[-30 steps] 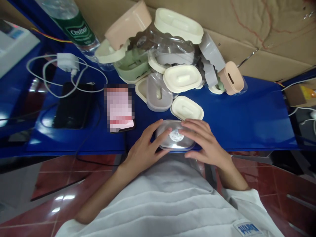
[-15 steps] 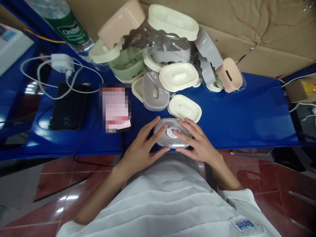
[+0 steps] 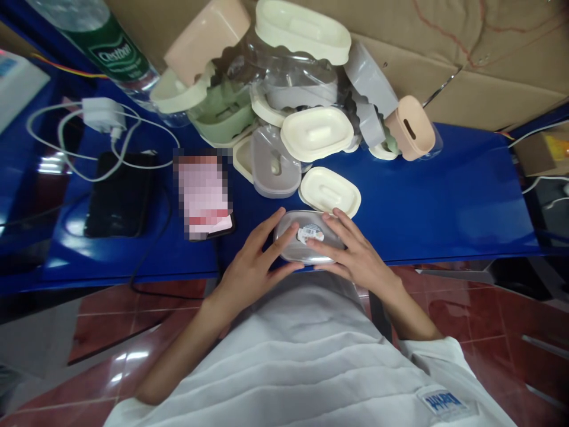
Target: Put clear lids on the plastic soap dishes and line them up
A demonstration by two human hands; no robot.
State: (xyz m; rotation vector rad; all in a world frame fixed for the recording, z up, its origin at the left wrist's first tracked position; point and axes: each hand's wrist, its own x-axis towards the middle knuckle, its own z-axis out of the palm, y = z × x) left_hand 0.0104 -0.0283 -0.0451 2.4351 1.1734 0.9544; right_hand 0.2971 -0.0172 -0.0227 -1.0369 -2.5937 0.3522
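A clear oval container [image 3: 288, 249] with a round white label [image 3: 310, 232] lies at the front edge of the blue table. My left hand [image 3: 258, 258] rests around its left side, fingers spread, one fingertip on the top. On the right side my right hand [image 3: 355, 252] has its fingers apart, with one fingertip at the label and others on the rim. Just behind the container is a cream oval lid [image 3: 331, 191], lying flat. A grey translucent piece [image 3: 275, 169] sits behind and to the left of it.
Cream, green, grey and peach boxes [image 3: 208, 38] are heaped at the back. A phone [image 3: 204, 196], a black device [image 3: 120, 193], a white charger [image 3: 103, 114] with looped cable and a large bottle [image 3: 118, 56] are on the left of the table [image 3: 444, 201].
The whole view has shifted slightly, so the heap appears a little further left and up. Both hands stay around the container, with hardly any change in their pose.
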